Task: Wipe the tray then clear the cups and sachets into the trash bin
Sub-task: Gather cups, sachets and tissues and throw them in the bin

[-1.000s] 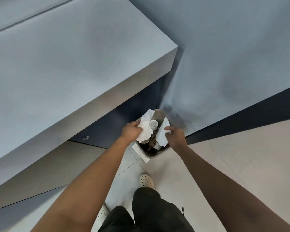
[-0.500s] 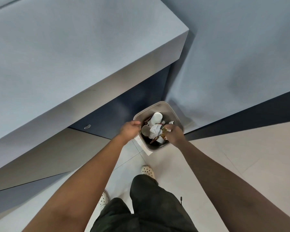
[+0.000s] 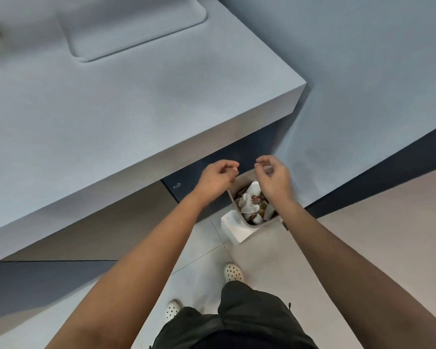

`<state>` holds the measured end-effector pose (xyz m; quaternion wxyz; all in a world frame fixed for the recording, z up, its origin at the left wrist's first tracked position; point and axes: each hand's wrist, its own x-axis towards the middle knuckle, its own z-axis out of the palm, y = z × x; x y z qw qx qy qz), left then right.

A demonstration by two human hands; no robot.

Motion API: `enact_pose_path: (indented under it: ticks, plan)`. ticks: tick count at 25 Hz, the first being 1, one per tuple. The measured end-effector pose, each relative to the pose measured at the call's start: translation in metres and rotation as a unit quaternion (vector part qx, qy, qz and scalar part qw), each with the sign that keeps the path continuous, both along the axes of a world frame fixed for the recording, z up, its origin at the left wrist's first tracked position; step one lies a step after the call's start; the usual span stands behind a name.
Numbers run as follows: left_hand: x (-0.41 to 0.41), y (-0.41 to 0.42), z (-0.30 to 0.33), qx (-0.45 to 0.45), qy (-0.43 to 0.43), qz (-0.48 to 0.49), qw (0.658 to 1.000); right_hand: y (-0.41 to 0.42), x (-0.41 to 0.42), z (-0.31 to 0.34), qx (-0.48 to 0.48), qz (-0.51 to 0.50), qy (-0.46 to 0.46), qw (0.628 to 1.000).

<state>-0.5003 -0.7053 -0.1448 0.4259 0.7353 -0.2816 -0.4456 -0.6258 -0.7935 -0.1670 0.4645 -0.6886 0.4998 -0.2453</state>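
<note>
A small grey trash bin (image 3: 254, 224) stands on the floor in the corner below the counter. Inside lie a crumpled white tissue (image 3: 247, 205), white paper cups (image 3: 256, 189) and brown sachets (image 3: 261, 205). My left hand (image 3: 217, 178) hovers over the bin's left rim and my right hand (image 3: 275, 181) over its right side, hiding part of the opening. Both have loosely curled fingers and hold nothing. A grey tray (image 3: 131, 26) lies on the counter at the top left, with nothing seen on it.
The thick grey counter (image 3: 111, 117) juts out above the bin, its corner close to my hands. A grey wall (image 3: 363, 84) with a dark skirting closes the right side. My feet in white perforated shoes (image 3: 233, 272) stand on the tiled floor.
Both hands have let go of the tissue and waste, which now lie in the bin, and have risen above its rim. My view has lifted, bringing the tray into sight.
</note>
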Motion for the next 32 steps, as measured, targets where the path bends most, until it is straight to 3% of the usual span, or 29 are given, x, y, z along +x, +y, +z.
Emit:
enact_pose_path:
  ticks: [6,14,19,25,32]
  plan:
    - [0.061,0.099,0.086,-0.123,0.002,0.134,0.983,0.076,0.085,0.081,-0.053,0.069,-0.071,0.994]
    - [0.171,0.248,0.139,-0.113,-0.057,0.266,0.956,0.203,0.217,0.133,-0.038,0.243,-0.066,0.967]
    - [0.207,0.313,0.139,-0.110,-0.066,0.335,0.933,0.256,0.265,0.131,-0.031,0.285,-0.056,0.956]
    - [0.253,0.347,0.135,-0.113,-0.059,0.383,0.915,0.277,0.317,0.135,-0.037,0.319,-0.051,0.946]
    - [0.342,0.323,0.126,-0.108,-0.058,0.415,0.902,0.238,0.408,0.125,-0.050,0.340,-0.040,0.938]
